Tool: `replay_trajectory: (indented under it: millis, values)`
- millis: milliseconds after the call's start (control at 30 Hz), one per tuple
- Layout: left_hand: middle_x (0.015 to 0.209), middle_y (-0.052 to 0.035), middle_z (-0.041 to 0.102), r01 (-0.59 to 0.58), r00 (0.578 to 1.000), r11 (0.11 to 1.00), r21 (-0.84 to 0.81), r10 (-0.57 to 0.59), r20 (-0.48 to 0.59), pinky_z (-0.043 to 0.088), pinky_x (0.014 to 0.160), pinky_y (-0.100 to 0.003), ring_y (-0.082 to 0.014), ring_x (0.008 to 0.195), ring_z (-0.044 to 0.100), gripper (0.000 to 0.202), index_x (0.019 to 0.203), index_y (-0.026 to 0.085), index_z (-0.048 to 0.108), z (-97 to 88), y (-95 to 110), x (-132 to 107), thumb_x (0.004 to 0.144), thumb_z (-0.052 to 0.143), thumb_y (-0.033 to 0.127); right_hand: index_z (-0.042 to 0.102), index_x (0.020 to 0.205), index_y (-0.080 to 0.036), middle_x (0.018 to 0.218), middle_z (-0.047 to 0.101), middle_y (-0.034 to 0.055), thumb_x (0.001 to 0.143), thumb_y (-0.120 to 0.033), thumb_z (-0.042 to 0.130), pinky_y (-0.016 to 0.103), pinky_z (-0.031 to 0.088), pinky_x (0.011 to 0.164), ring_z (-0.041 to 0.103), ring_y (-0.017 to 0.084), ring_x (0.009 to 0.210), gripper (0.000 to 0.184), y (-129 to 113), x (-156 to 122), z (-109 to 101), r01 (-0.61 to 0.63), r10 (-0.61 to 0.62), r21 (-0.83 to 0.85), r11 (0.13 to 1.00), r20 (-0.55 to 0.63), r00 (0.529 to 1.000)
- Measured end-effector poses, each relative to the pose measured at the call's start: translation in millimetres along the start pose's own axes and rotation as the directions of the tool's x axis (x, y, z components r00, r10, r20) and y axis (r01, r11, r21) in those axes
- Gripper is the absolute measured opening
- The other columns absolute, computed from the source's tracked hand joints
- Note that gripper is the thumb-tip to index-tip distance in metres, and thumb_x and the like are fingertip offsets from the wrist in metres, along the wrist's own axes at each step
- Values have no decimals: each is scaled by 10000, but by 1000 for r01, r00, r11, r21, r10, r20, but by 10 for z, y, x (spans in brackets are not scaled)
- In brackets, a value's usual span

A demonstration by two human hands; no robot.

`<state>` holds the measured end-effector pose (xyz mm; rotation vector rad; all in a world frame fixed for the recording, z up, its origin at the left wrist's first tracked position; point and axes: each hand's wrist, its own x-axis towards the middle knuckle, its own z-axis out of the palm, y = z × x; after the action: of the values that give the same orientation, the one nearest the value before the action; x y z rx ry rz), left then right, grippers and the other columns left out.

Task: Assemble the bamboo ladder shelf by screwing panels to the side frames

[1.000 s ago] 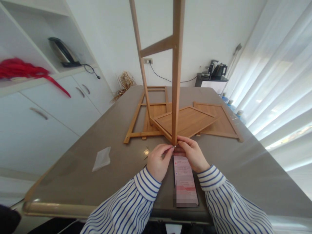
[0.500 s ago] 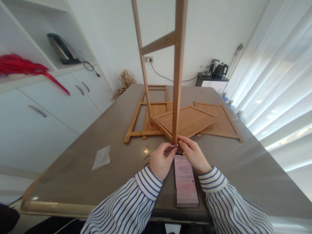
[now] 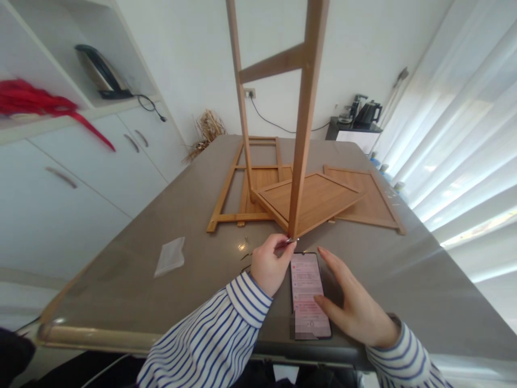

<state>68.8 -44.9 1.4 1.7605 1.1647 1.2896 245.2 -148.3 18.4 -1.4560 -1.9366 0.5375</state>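
My left hand [image 3: 271, 262] is closed in a pinch on a small shiny metal piece [image 3: 291, 240], held at the foot of an upright wooden frame [image 3: 304, 108]. What kind of piece it is I cannot make out. That frame meets the near corner of a wooden panel [image 3: 317, 196], which lies tilted over other parts. My right hand [image 3: 355, 302] is open, fingers apart, with its thumb over the right edge of a phone [image 3: 306, 280] that lies lit on the table. I cannot tell whether the thumb touches the screen.
Behind stand a flat ladder-like wooden frame [image 3: 221, 200] and another panel [image 3: 367, 199] on the grey table [image 3: 194, 302]. A clear plastic bag [image 3: 170, 256] lies at left, small dark pieces [image 3: 245, 264] beside my left hand. White cabinets [image 3: 92, 167] line the left; curtains hang at right.
My right hand has let go of the frame's foot and come back, down and to the right beside the phone, its fingers opening. The frame leans slightly more to the right in view.
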Motion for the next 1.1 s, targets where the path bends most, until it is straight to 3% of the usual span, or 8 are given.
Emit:
replay_trajectory:
  millis: [200,467,633,767,933,1000,1100]
  values:
    - [826,-32,691,28,1000,999,-39,-28,-2,575,707,-276,-149,740,675,154,849,182,600,2,25,-3,753,626,299,109,1442,-209,1498,138,81,712,-274,589,503,192,1095,104,278,1369,876,-8,-142,65,50,-34,-102,993,155,987]
    - [837,-36,691,45,999,996,-71,-45,2,575,719,-276,-151,754,676,157,854,181,595,4,21,-3,754,627,298,101,1445,-193,1497,140,91,702,-280,584,527,115,1099,97,286,1368,890,-28,-108,107,67,-29,-182,981,204,979]
    - [831,-30,688,38,999,998,-44,-38,0,573,720,-267,-143,752,673,162,859,178,599,6,14,-2,753,631,297,131,1436,-194,1491,166,94,746,-267,562,491,201,1093,131,265,1365,816,12,-99,87,38,-30,-70,997,115,993]
    - [831,-28,687,39,999,999,-35,-39,-3,572,717,-266,-144,754,673,160,857,180,600,1,6,-1,752,630,297,249,1399,-221,1423,332,90,815,-271,500,463,270,1075,288,240,1314,638,52,-39,100,-68,68,10,998,-29,997]
    - [835,-32,685,50,999,998,-45,-50,-6,572,722,-269,-144,752,672,168,863,178,602,3,13,3,749,633,297,456,1250,-223,1170,588,100,850,-342,475,414,456,909,570,223,1040,418,111,97,105,-233,284,211,949,-256,924]
    - [835,-34,684,52,999,998,-42,-52,-8,572,725,-275,-146,754,672,172,865,178,603,5,13,4,749,634,301,437,1257,-217,1076,632,98,852,-360,476,378,504,814,627,197,885,432,112,190,87,-226,321,324,919,-277,906]
    - [836,-38,685,49,999,998,-38,-50,-2,570,729,-281,-151,761,671,180,875,177,602,5,6,5,750,634,302,437,1254,-217,993,654,82,850,-382,477,340,521,726,632,160,731,438,70,368,47,-205,320,406,891,-239,917]
